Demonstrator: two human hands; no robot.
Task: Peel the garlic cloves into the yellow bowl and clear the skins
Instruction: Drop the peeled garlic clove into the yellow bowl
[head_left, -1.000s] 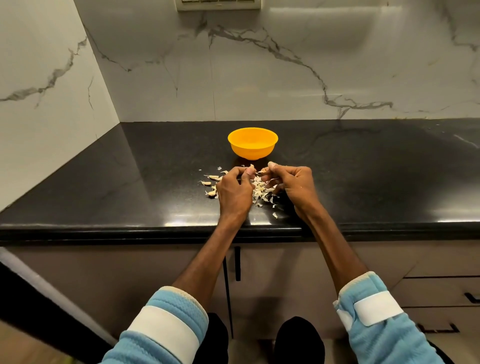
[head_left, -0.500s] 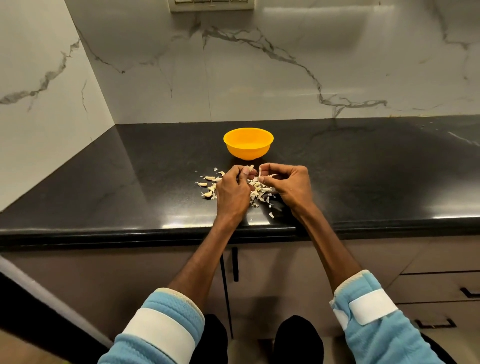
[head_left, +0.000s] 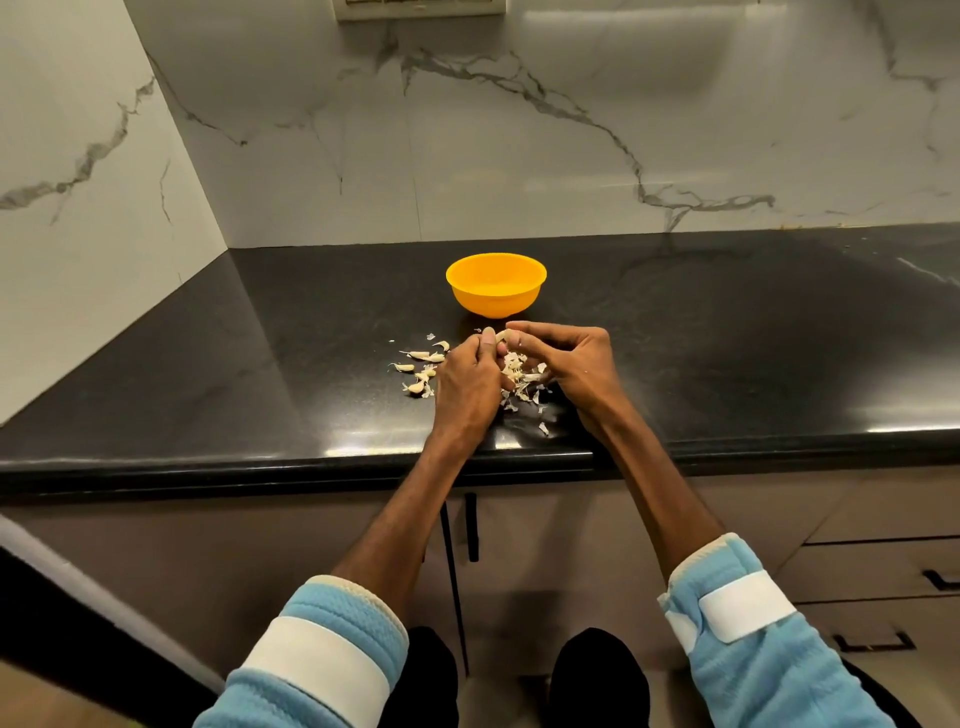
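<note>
Pinching garlic clove (head_left: 500, 336) near yellow bowl (head_left: 493, 305), contents unclear

Dim, sharp; glare on countertop (head_left: 363, 431) edge.

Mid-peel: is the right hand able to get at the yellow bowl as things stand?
Probably yes. The yellow bowl stands just beyond the right hand on the black counter, with nothing between them. It and the left hand both pinch a garlic clove, though.

no readable text or labels, wall plate (head_left: 420, 9) at top edge possibly unmarked, cropped
</note>
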